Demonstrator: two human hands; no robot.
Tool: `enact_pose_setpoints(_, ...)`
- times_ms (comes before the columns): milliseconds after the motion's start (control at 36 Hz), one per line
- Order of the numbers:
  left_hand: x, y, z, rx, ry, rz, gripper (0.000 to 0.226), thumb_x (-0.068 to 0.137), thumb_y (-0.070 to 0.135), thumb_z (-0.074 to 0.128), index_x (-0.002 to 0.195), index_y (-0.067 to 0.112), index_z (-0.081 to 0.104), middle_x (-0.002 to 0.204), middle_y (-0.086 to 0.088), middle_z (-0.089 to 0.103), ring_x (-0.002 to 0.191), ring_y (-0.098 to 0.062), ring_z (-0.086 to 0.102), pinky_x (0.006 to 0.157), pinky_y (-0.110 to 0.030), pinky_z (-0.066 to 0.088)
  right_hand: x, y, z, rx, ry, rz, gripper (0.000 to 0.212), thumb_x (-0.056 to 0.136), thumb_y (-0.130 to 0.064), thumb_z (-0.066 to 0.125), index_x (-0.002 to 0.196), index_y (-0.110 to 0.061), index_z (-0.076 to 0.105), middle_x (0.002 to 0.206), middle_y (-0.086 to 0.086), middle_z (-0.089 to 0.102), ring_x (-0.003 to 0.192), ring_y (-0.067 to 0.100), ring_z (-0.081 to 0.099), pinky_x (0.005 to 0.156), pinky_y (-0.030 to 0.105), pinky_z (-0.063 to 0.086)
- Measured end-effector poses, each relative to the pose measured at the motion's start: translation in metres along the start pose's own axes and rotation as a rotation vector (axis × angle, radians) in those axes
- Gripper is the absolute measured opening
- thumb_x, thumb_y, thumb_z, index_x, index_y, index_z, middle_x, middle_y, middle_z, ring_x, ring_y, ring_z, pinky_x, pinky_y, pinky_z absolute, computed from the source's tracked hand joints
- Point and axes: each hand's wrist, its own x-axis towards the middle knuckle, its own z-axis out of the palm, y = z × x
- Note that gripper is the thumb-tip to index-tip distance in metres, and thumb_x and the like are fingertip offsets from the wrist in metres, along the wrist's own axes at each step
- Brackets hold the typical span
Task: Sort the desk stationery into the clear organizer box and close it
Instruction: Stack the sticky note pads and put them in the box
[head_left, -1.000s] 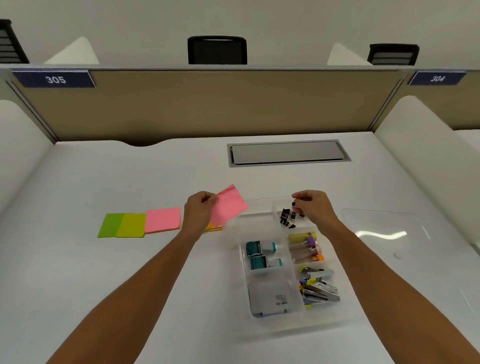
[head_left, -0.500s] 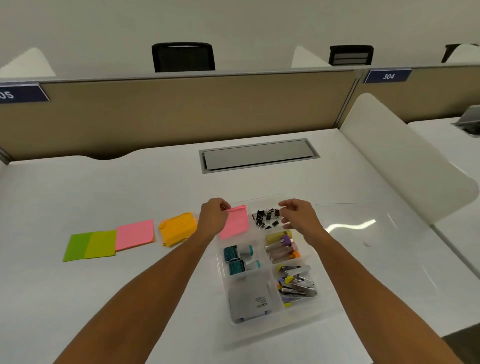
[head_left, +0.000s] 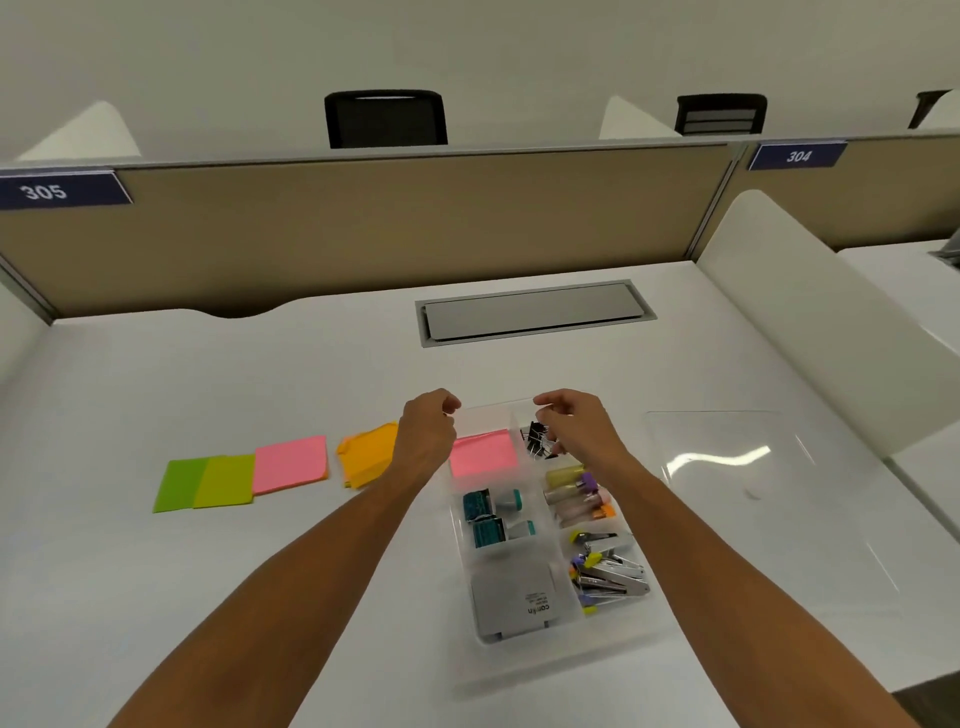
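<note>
The clear organizer box (head_left: 655, 626) stands open on the white desk. A pink sticky pad (head_left: 483, 456) lies flat in its far-left compartment. My left hand (head_left: 426, 434) hovers at that compartment's left edge with fingers loosely curled and nothing in them. My right hand (head_left: 574, 426) curls over the black binder clips (head_left: 537, 442); its fingertips hide whether they pinch anything. Other compartments hold teal correction tapes (head_left: 491, 512), capped tubes (head_left: 576, 493), small staplers (head_left: 610, 574) and a grey case (head_left: 511, 603). The clear lid (head_left: 727, 467) lies to the right.
Left of the box, on the desk, lie an orange pad (head_left: 366, 457), a pink pad (head_left: 290, 462), a yellow-green pad (head_left: 226, 480) and a green pad (head_left: 179, 486). A grey cable hatch (head_left: 535, 312) sits behind. White side panels and a beige partition bound the desk.
My left hand carried the pink pad rightward, lowered it into the far-left compartment and let it go. My right hand stayed over the binder clips.
</note>
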Motion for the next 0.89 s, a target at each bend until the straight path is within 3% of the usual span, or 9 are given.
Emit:
enact_pose_setpoints(83,-0.002,-0.012,-0.013,-0.022,0.022,-0.004,0.025,0.091,-0.002,0.059,0.112,0.01,0.066,0.115,-0.006,0.068,0.099,-0.016,0.06,0.081,-0.021,0.045,-0.002,-0.007,0.016,-0.015,-0.043,-0.023,0.022,0.089,-0.01,0.061,0.105,-0.022,0.07,0.081,0.001,0.068,0.065,0.015,0.064,0.059,0.032,0.059)
enact_pose_setpoints(167,-0.006,-0.026,-0.025,-0.036,0.041,-0.021,0.024,0.09,-0.001,0.059,0.109,0.011,0.067,0.112,-0.005,0.068,0.094,-0.015,0.062,0.073,-0.021,0.048,-0.005,-0.017,0.032,-0.038,-0.074,-0.049,0.021,0.089,-0.013,0.061,0.105,-0.023,0.07,0.084,0.001,0.068,0.063,0.013,0.064,0.051,0.021,0.051)
enact_pose_setpoints(333,-0.016,-0.053,-0.049,-0.038,0.096,-0.066,0.023,0.086,0.003,0.062,0.103,0.016,0.069,0.108,0.001,0.07,0.094,-0.017,0.064,0.086,-0.03,0.05,-0.007,-0.036,0.067,-0.07,-0.168,-0.097,0.021,0.091,-0.011,0.06,0.106,-0.023,0.069,0.096,0.002,0.068,0.07,0.015,0.064,0.059,0.026,0.057)
enact_pose_setpoints(528,-0.018,-0.073,-0.073,-0.001,0.132,-0.061,0.019,0.087,0.011,0.066,0.104,0.017,0.069,0.108,0.0,0.069,0.091,-0.016,0.065,0.088,-0.036,0.052,-0.01,-0.06,0.113,-0.146,-0.24,-0.157,0.021,0.092,-0.011,0.059,0.106,-0.021,0.069,0.098,0.0,0.068,0.078,0.02,0.068,0.059,0.026,0.057)
enact_pose_setpoints(694,-0.013,-0.081,-0.086,0.021,0.168,-0.044,0.02,0.088,0.016,0.068,0.108,0.017,0.068,0.111,-0.001,0.068,0.088,-0.012,0.063,0.082,-0.028,0.049,-0.007,-0.08,0.155,-0.294,-0.331,-0.255,0.027,0.09,-0.011,0.061,0.114,-0.02,0.069,0.103,-0.003,0.067,0.087,0.015,0.063,0.079,0.032,0.056)
enact_pose_setpoints(889,-0.016,-0.103,-0.099,0.053,0.149,-0.107,0.022,0.089,0.019,0.069,0.11,0.015,0.067,0.115,-0.004,0.067,0.098,-0.019,0.064,0.088,-0.034,0.052,-0.003,-0.092,0.183,-0.442,-0.374,-0.333,0.034,0.09,-0.014,0.068,0.123,-0.02,0.064,0.118,0.003,0.066,0.097,0.01,0.056,0.08,0.021,0.043)
